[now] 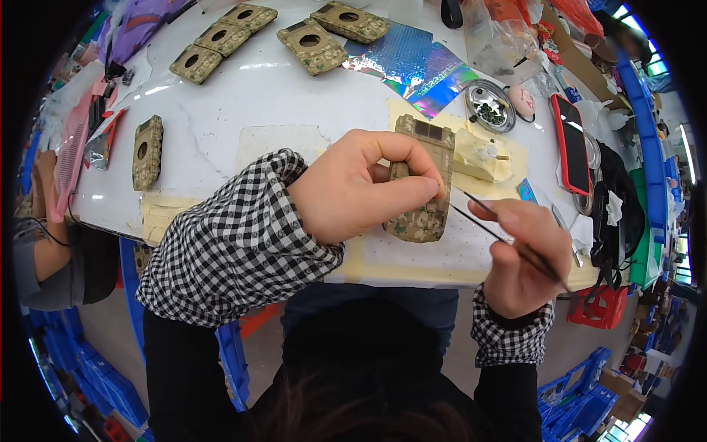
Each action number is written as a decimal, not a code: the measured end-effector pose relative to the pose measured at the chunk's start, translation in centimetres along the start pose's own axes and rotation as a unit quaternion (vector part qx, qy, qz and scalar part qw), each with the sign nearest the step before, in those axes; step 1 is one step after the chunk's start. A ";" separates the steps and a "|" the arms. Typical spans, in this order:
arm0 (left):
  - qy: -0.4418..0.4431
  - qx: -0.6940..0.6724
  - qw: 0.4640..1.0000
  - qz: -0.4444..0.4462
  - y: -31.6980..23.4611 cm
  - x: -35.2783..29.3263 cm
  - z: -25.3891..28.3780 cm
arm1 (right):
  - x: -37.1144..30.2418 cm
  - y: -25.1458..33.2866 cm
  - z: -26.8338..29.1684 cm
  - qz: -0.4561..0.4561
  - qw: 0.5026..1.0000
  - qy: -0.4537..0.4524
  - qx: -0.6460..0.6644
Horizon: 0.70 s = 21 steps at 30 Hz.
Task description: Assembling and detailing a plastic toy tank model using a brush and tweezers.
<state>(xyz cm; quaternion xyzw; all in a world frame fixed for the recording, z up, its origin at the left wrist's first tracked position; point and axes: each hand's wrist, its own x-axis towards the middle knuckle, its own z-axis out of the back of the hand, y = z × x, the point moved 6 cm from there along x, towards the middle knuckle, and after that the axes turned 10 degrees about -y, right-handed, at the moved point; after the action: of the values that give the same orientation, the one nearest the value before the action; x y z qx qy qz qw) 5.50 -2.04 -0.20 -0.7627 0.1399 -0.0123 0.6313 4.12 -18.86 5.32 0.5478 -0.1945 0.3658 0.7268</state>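
A camouflage-painted model tank hull (pixel 420 221) lies upright on the table in front of me, over a strip of yellowish tape. My left hand (pixel 361 180) is laid across its middle, thumb and index fingertip pressed together; whatever they pinch is hidden. Black tweezers (pixel 482 223) are gripped in my right hand (pixel 526 254), their two tips spread apart and pointing at the hull's right edge, close to my left fingertips. Beside the hull, a yellowish block (pixel 475 156) carries a small white piece with a stick.
Several similar hulls (pixel 313 46) stand at the back, and one hull (pixel 148 152) at the left. Shiny holographic sheets (pixel 401 55) lie behind. On the right are a round dish (pixel 479 90) of small dark green parts and a red-cased phone (pixel 571 144). Another person's arm (pixel 50 243) is at far left.
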 end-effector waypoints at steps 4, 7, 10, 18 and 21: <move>0.008 0.079 0.996 -0.047 -0.4 -0.1 -0.4 | 0.7 -1.5 -0.2 -0.147 0.973 -0.071 0.164; 0.000 0.083 0.994 -0.065 -0.7 -0.2 -0.3 | 0.7 -1.8 -0.9 -0.192 0.959 -0.055 0.202; -0.005 0.092 0.992 -0.085 -0.7 -0.2 -0.2 | 0.8 -2.3 -1.1 -0.204 0.956 -0.058 0.204; -0.007 0.096 0.988 -0.121 -0.9 -0.1 -0.3 | 0.8 -2.3 -0.8 -0.200 0.959 -0.065 0.190; -0.012 0.100 0.987 -0.127 -1.1 -0.2 -0.3 | 0.6 -2.4 -0.8 -0.213 0.956 -0.066 0.190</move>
<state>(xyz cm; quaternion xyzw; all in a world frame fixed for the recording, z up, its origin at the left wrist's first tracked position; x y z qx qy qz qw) 5.44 -2.08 0.91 -0.7072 0.0320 -0.0970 0.6996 6.24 -18.21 3.93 0.7278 -0.0477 0.1954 0.6556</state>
